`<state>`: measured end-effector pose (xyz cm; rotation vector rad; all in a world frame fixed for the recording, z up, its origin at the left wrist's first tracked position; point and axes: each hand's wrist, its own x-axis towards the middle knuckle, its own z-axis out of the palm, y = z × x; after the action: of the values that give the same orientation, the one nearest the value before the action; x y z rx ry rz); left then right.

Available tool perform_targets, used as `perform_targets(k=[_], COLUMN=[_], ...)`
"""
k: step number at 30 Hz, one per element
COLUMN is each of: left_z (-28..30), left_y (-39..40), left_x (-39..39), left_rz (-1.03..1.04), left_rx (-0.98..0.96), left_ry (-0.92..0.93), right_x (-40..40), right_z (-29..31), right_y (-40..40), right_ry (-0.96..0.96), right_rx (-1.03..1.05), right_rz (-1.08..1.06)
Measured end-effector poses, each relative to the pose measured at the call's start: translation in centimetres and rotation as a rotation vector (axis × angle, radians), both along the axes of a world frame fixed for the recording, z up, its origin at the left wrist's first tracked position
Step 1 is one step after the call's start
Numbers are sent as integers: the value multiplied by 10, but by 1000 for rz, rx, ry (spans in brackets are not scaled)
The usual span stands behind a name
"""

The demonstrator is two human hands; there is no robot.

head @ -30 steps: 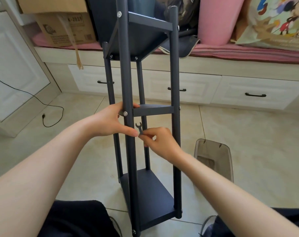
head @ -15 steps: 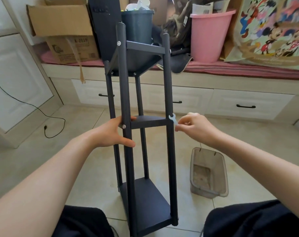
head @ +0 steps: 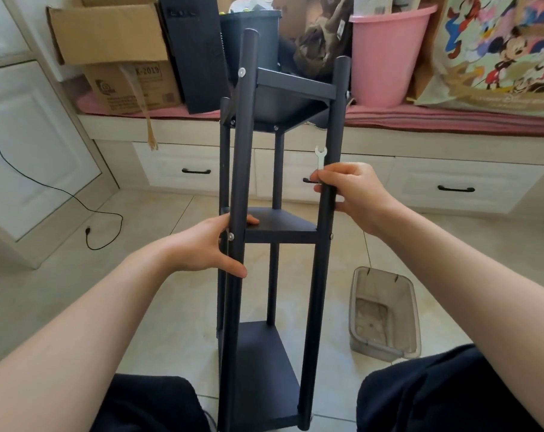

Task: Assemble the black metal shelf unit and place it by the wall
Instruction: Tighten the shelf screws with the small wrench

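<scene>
Upright on the floor (head: 177,307) between both hands: black shelf unit (head: 280,226). Left hand (head: 208,247) wrapped round front-left post; right hand (head: 351,191) gripping front-right post, pinching small wrench (head: 320,155). "K-2019" on cardboard box (head: 130,82)

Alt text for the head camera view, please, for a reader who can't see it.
A person holds an upright black three-tier shelf unit on a tiled floor: the left hand grips the front left post at the middle shelf, and the right hand grips the front right post while pinching a small wrench. A clear plastic bin sits at right.

pink bucket (head: 389,54), cardboard box (head: 121,54) — clear bin (head: 384,313)
</scene>
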<state>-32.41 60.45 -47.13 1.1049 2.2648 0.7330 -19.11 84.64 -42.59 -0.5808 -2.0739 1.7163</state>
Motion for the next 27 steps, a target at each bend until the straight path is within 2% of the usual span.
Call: perform_targets(k=[4, 19, 24, 27], left_z=[2, -15, -18, -9], left_y=[3, 2, 0, 4], left_x=[1, -5, -8, -4], left_rz=[41, 191, 292, 442], left_rx=[3, 30, 20, 58], left_ry=[70, 61, 118, 17], right_x=[-5, -2, -2, -4], right_z=[0, 8, 15, 19], right_y=[-5, -20, -31, -35], right_ry=[49, 149, 180, 167], right_rx=[3, 75, 151, 194], right_rz=[-103, -60, 3, 37])
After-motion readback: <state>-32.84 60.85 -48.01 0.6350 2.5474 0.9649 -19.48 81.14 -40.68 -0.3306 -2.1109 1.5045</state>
